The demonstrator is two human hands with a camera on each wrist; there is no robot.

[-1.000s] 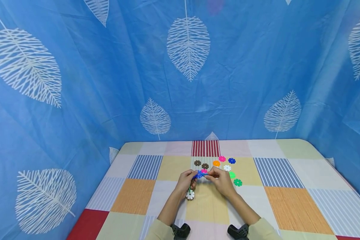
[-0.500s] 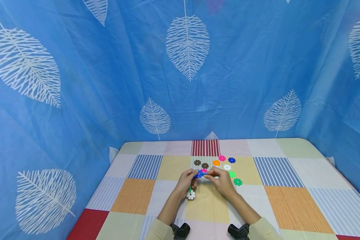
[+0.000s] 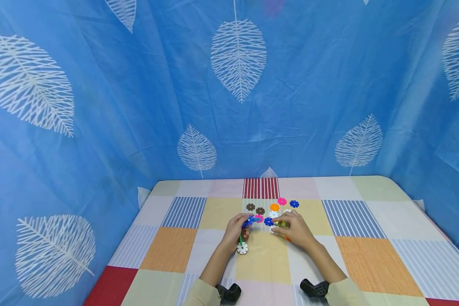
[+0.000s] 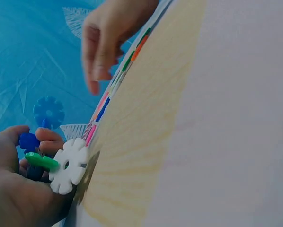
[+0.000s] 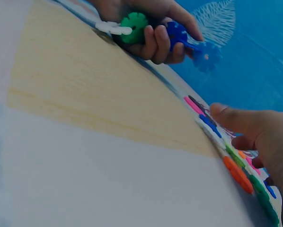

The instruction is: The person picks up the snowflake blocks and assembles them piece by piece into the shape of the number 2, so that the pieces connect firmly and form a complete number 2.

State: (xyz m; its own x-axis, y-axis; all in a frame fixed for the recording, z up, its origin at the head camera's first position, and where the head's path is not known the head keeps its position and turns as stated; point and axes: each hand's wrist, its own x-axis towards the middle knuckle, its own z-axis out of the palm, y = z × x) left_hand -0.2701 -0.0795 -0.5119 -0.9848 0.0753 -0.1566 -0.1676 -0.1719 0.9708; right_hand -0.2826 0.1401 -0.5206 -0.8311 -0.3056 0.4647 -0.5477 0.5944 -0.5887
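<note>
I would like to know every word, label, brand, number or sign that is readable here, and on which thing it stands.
There are none to read.
Joined discs in the left hand and loose discs: no text visible.
Curtain: leaf pattern only.
Tablecloth: squares and stripes only.
Black wrist devices: too small to tell.

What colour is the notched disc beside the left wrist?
The disc is white; the left wrist view shows it best.
</note>
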